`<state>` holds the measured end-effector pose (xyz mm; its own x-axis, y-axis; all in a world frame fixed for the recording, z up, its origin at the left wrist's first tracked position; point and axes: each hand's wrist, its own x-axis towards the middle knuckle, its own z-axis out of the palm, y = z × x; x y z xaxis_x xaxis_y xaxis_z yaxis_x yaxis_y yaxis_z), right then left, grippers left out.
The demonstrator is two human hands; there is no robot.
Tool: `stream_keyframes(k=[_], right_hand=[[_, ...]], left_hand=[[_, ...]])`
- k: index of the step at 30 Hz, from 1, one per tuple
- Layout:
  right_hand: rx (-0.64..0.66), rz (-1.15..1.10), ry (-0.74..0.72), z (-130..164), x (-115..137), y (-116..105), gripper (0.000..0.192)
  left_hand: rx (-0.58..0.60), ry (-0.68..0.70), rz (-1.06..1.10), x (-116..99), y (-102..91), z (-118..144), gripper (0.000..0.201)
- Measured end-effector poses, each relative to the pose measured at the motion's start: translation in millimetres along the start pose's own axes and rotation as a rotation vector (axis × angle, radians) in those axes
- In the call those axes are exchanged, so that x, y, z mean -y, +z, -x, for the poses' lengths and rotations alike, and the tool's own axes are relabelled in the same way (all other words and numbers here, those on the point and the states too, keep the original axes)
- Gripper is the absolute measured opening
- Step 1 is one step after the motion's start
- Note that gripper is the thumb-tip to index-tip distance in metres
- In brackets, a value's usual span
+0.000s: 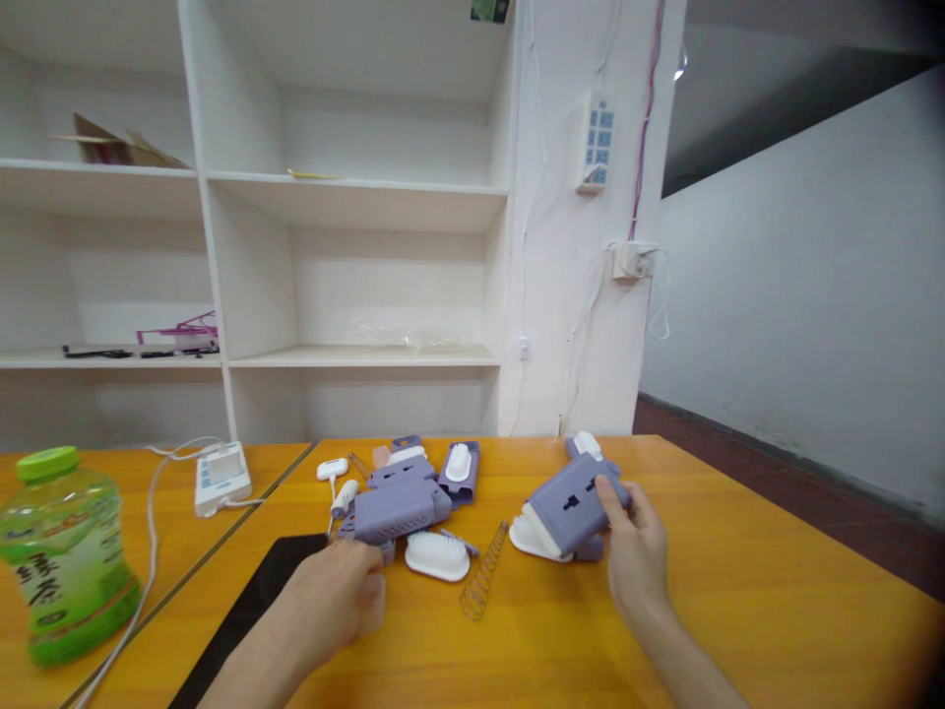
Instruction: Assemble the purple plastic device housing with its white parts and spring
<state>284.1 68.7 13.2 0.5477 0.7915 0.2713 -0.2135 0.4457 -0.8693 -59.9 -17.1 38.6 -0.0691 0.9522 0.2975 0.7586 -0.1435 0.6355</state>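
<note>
My right hand (pixel 636 542) grips the right end of a purple plastic housing (pixel 561 507) with a dark T-shaped slot, thumb on top. Under and beside that housing lie a white oval piece (pixel 523 537) and more purple parts. My left hand (pixel 340 586) is closed, knuckles up, at the near edge of a pile of purple housings (pixel 395 507); its fingertips are hidden, so what they hold cannot be made out. Between the hands lie a white oval brush head (pixel 437 556) and a metal coil spring (pixel 485 571). Behind them is a purple piece with a white oval knob (pixel 459 461).
A green-capped bottle (pixel 66 561) stands at the left near a white power strip (pixel 222 478) and its cable. A black flat sheet (pixel 247 601) lies under my left forearm. A small white device (pixel 332 470) with a cord is behind. White shelves (pixel 354 359) rise beyond the table.
</note>
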Motion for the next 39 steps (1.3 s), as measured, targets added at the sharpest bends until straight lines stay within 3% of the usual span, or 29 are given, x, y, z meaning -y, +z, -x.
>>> stream_keyframes(k=[3, 5, 7, 13, 19, 24, 39], right_hand=[[0.023, -0.127, 0.137, 10.7, 0.1, 10.0, 0.047], [0.051, -0.202, 0.218, 18.9, 0.4, 16.3, 0.049], [0.076, -0.260, 0.281, 26.4, 0.2, 20.8, 0.050], [0.084, -0.352, 0.368, 40.6, -4.2, 26.4, 0.048], [0.107, -0.355, 0.384, 53.6, -9.0, 32.4, 0.044], [0.134, -0.335, 0.373, 59.0, -10.0, 33.3, 0.042], [0.169, -0.275, 0.369, 69.8, -6.0, 35.0, 0.047]], left_hand=[[0.073, 0.051, 0.077, -11.9, 5.4, -3.7, 0.008], [0.109, 0.010, 0.391, -21.0, 16.8, -6.4, 0.041], [0.170, -0.053, 0.783, -29.2, 35.2, -7.6, 0.057], [0.227, -0.098, 1.077, -42.4, 90.8, 0.7, 0.060], [0.231, -0.180, 1.170, -49.0, 108.3, 9.5, 0.065], [0.131, -0.196, 1.192, -51.1, 109.5, 10.0, 0.066], [0.026, -0.142, 1.175, -50.4, 112.8, 13.0, 0.061]])
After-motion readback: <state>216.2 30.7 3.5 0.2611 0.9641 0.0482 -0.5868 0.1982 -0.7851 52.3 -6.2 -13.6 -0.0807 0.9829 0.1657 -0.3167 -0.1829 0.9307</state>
